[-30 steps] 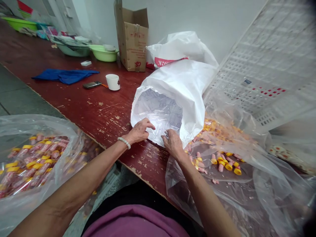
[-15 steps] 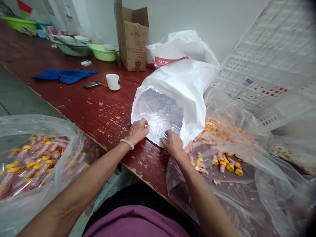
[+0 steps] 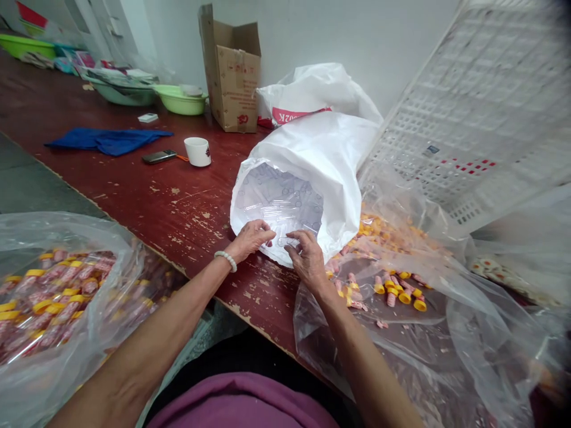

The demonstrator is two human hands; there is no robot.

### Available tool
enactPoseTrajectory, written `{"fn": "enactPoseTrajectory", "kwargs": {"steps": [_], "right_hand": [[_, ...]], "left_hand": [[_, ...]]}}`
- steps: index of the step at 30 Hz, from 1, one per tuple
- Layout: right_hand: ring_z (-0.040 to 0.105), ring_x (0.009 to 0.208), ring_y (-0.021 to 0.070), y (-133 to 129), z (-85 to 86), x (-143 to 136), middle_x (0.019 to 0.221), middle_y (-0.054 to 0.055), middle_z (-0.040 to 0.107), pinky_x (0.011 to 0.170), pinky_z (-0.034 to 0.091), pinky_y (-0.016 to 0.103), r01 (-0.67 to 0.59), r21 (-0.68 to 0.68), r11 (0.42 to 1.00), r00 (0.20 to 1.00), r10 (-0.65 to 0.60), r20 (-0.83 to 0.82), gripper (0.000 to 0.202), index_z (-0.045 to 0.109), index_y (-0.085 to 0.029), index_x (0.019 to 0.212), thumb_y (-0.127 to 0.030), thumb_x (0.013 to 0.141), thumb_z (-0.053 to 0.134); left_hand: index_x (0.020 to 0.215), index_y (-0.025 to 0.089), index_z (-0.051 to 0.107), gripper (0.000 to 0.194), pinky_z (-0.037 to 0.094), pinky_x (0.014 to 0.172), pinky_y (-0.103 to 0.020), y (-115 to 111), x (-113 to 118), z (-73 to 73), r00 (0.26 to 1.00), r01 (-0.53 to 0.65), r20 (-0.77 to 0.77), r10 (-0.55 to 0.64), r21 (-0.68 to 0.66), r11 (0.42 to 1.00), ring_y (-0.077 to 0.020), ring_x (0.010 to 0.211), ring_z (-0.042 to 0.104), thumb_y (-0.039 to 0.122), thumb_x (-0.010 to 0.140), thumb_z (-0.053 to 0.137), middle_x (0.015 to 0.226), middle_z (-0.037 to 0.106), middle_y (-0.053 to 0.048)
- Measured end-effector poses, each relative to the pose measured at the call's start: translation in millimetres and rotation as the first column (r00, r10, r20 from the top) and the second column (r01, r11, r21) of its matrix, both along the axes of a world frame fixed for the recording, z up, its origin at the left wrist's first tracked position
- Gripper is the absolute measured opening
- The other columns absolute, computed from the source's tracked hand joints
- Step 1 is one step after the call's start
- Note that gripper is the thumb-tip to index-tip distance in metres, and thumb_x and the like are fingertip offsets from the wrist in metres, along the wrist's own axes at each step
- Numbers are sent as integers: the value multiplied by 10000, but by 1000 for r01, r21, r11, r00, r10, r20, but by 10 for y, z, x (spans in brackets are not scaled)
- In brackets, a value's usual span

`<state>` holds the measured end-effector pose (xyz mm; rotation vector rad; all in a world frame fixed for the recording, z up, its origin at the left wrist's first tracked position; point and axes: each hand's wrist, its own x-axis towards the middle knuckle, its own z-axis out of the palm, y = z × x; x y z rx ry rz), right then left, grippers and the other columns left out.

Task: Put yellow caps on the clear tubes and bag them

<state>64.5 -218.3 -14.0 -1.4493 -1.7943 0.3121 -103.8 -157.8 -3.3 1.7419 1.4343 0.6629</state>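
Note:
A white woven sack (image 3: 343, 196) lies on its side with its mouth towards me, full of clear plastic tubes (image 3: 281, 211). At the lower lip of the mouth, my left hand (image 3: 250, 239), with a beaded bracelet on the wrist, has its fingers curled together; what they hold, if anything, is too small to make out. Facing it from the right, my right hand (image 3: 307, 260) has thumb and forefinger around the end of a clear tube, hard to see against the white sack. Yellow-capped tubes with pink-patterned filling (image 3: 392, 291) lie on plastic sheeting beside my right forearm.
An open plastic bag (image 3: 134, 261) of filled yellow-capped tubes stands at the lower left. On the red table (image 3: 156, 208) are a white cup (image 3: 197, 151), a phone (image 3: 159, 157), a blue cloth (image 3: 109, 141), a carton (image 3: 236, 89) and green basins (image 3: 182, 104). A white crate (image 3: 423, 131) leans at right.
My right hand has lifted slightly from among the tubes, its thumb and forefinger now pointing at my left hand. The left hand has turned inward, and the whole view has shifted a little.

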Motion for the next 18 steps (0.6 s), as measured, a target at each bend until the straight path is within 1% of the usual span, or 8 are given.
{"fn": "enactPoseTrajectory", "kwargs": {"steps": [2,4,6,8,10,13,16,18], "right_hand": [[582,882,143,-89,77,-38,1129,55,559,821,471,270,-57,55,997,998,55,36,321,590,-218,1090,-148,804,464],[564,1005,158,-171,155,-59,1185,58,535,873,458,279,-113,68,991,988,106,109,381,594,-230,1096,-96,777,435],[563,1024,160,-236,216,-50,1242,63,505,884,456,287,-158,58,986,975,147,168,432,602,-228,1086,-58,731,424],[560,1042,163,-286,253,-13,1266,68,502,907,446,300,-185,57,981,966,171,192,475,597,-211,1095,-35,694,414],[523,1126,171,-326,263,34,1264,66,533,967,409,328,-217,61,974,958,201,202,519,568,-197,1144,-22,685,401],[463,1217,171,-383,247,85,1292,51,546,1040,343,368,-243,47,969,962,235,141,564,524,-199,1201,-15,682,399],[466,1222,162,-434,224,91,1327,41,516,1042,355,368,-194,0,981,974,193,-121,531,515,-219,1199,-33,711,418],[509,1178,169,-456,211,80,1393,57,438,988,418,362,-152,-41,987,934,130,-331,453,483,-229,1217,-115,779,460]], "left_hand": [[837,141,600,267,375,416,-209,-108,-21,-4,915,162,399,-61,-224,961,-99,451,506,387,742,557,645,635,-25],[845,138,592,308,404,384,-220,-215,-24,-15,703,394,711,32,-425,815,-122,449,541,423,729,597,640,623,-24],[893,139,594,356,461,393,-236,-316,-5,-27,556,551,814,169,-513,658,-164,533,616,452,726,626,725,652,-44],[935,135,600,347,469,398,-198,-406,33,-43,463,631,849,254,-517,579,-178,631,656,398,720,672,825,670,-68],[950,130,608,305,424,382,-134,-477,86,-65,397,651,874,281,-484,585,-155,663,658,264,697,716,839,666,-68],[958,141,621,330,357,359,-103,-536,174,-116,364,625,896,255,-438,646,-114,617,635,139,649,738,815,654,-52],[1008,173,623,406,370,386,-127,-554,256,-173,414,530,887,205,-418,738,-88,589,608,141,624,753,911,650,-50],[1040,183,614,447,405,438,-149,-565,305,-199,477,406,870,120,-340,849,-87,616,601,151,618,758,962,646,-47]]}}
